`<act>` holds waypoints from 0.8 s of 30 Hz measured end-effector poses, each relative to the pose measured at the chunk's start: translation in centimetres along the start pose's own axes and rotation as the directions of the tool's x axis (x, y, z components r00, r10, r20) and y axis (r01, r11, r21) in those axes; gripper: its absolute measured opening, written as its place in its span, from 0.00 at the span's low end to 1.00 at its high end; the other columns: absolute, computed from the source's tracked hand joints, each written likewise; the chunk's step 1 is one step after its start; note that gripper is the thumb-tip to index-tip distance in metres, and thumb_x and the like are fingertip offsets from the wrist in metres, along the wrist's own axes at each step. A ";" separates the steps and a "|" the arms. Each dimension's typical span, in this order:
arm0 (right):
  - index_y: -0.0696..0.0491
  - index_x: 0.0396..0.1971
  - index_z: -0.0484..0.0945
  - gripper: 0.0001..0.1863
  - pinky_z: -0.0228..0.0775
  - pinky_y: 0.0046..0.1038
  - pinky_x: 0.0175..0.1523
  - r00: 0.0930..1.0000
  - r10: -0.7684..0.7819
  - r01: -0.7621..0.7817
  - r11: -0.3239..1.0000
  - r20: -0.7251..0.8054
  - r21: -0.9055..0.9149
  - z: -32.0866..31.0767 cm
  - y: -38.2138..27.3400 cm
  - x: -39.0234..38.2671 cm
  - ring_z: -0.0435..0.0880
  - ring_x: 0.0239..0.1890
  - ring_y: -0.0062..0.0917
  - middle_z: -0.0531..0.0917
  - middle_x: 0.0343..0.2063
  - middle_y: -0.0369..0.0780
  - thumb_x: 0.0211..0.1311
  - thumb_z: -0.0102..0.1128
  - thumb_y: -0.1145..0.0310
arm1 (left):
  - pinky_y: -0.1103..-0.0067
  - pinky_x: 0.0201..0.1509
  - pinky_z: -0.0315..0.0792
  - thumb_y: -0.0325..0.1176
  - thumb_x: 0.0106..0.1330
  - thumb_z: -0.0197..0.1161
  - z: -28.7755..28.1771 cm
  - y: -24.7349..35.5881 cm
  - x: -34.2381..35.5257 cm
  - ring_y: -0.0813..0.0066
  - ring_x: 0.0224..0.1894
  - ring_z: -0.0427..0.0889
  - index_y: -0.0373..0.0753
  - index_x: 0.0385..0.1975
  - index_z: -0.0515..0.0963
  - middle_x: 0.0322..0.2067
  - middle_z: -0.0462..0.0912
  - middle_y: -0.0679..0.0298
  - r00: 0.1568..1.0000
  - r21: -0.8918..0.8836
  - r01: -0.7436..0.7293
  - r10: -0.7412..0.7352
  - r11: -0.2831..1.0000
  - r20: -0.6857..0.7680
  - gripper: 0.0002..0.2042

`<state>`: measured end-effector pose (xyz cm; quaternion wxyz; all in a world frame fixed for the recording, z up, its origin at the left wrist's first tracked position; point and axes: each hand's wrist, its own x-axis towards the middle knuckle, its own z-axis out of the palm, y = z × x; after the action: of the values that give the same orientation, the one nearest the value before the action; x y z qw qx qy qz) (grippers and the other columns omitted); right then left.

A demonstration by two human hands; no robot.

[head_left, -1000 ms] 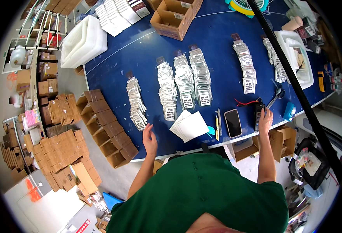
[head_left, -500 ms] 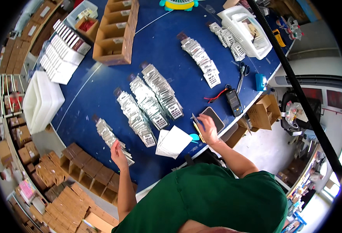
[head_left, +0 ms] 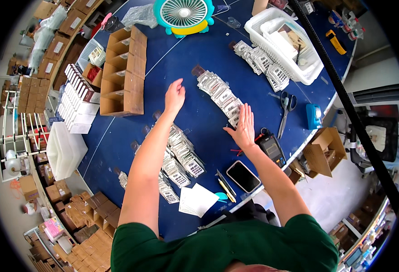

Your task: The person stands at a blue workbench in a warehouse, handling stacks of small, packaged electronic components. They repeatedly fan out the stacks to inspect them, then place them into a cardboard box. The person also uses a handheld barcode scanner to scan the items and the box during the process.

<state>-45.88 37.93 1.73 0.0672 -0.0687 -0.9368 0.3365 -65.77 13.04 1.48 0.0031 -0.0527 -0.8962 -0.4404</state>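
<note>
My right hand (head_left: 242, 126) lies with its fingers stretched along the near right end of an overlapping row of small silvery label-printed packets (head_left: 218, 93). Left of that row, my left hand (head_left: 175, 97) is above the blue table with its fingers curled in; no object shows in it. My left forearm partly covers other packet rows (head_left: 184, 153) nearer me, and a short row (head_left: 123, 178) shows at its left. Close to my right forearm are a handheld scanner (head_left: 272, 148) with a red cord and a dark-screened phone (head_left: 243, 177).
White paper sheets (head_left: 198, 201) and pens (head_left: 226, 187) lie near the front edge. Scissors (head_left: 287, 109) and a blue dispenser (head_left: 314, 116) are at right. A white basket (head_left: 315, 75), more packets (head_left: 264, 62), a turquoise fan (head_left: 184, 16) and a cardboard divider box (head_left: 134, 93) stand farther back.
My left hand has left the short packet row and moved up and right across the table. My right hand has gone from beside the phone to the far packet row. The view has shifted.
</note>
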 end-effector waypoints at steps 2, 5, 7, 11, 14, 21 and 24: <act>0.64 0.74 0.48 0.59 0.44 0.47 0.79 0.999 -0.027 0.027 1.000 -0.023 0.010 0.8 0.1 0.4 0.53 0.77 0.50 0.57 0.73 0.56 0.48 0.81 0.63 | 0.63 0.60 0.75 0.33 0.71 0.59 2.7 -1.1 4.6 0.53 0.55 0.81 0.39 0.58 0.77 0.52 0.82 0.52 0.998 0.156 -0.023 0.031 0.988 -0.049 0.17; 0.63 0.73 0.51 0.57 0.49 0.45 0.78 0.998 -0.037 0.038 0.999 -0.060 0.004 1.4 0.7 0.9 0.55 0.76 0.50 0.60 0.72 0.55 0.47 0.80 0.69 | 0.59 0.61 0.73 0.39 0.72 0.56 5.8 -1.6 8.5 0.49 0.56 0.79 0.40 0.56 0.78 0.52 0.82 0.52 0.996 0.410 -0.031 0.060 0.911 -0.059 0.17; 0.63 0.73 0.52 0.56 0.48 0.48 0.78 0.996 0.006 -0.005 1.000 -0.084 0.012 1.3 1.6 0.6 0.55 0.76 0.50 0.60 0.71 0.55 0.47 0.80 0.69 | 0.58 0.61 0.72 0.42 0.73 0.54 7.8 1.6 9.8 0.48 0.56 0.79 0.41 0.53 0.80 0.52 0.82 0.52 0.999 0.588 -0.034 0.010 0.808 0.044 0.17; 0.64 0.71 0.55 0.54 0.47 0.48 0.77 0.992 0.009 0.001 0.997 -0.125 0.083 0.9 0.9 1.1 0.58 0.75 0.51 0.63 0.69 0.56 0.46 0.80 0.68 | 0.58 0.57 0.74 0.58 0.68 0.57 8.1 4.0 9.3 0.52 0.52 0.82 0.41 0.33 0.86 0.44 0.86 0.52 0.973 0.525 0.055 -0.164 0.849 0.162 0.24; 0.63 0.72 0.53 0.54 0.45 0.48 0.79 0.989 0.014 0.000 0.995 -0.147 0.095 2.4 0.9 1.6 0.57 0.75 0.50 0.61 0.71 0.56 0.48 0.79 0.67 | 0.60 0.59 0.72 0.61 0.67 0.58 8.6 3.7 7.8 0.51 0.54 0.79 0.41 0.32 0.86 0.46 0.83 0.52 0.982 0.606 -0.014 -0.103 0.796 0.159 0.26; 0.63 0.73 0.50 0.55 0.41 0.50 0.79 0.985 0.018 0.008 0.988 -0.172 0.151 3.7 -0.6 3.4 0.54 0.76 0.50 0.59 0.72 0.56 0.52 0.75 0.60 | 0.65 0.58 0.74 0.61 0.70 0.57 8.9 5.8 1.7 0.49 0.51 0.81 0.30 0.43 0.82 0.47 0.80 0.44 0.969 0.356 -0.061 -0.031 0.933 0.246 0.31; 0.64 0.74 0.47 0.56 0.36 0.50 0.80 0.990 -0.028 0.056 0.977 -0.140 0.205 4.4 -0.9 3.9 0.47 0.78 0.50 0.53 0.74 0.57 0.54 0.71 0.54 | 0.67 0.61 0.73 0.62 0.69 0.58 8.9 6.3 0.6 0.51 0.58 0.80 0.26 0.57 0.75 0.53 0.80 0.41 0.952 0.260 0.014 -0.093 0.966 0.292 0.37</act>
<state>-50.54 35.18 -0.73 0.1450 -0.0643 -0.8907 0.4260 -65.41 23.92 1.04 -0.1390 -0.0939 -0.9364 -0.3084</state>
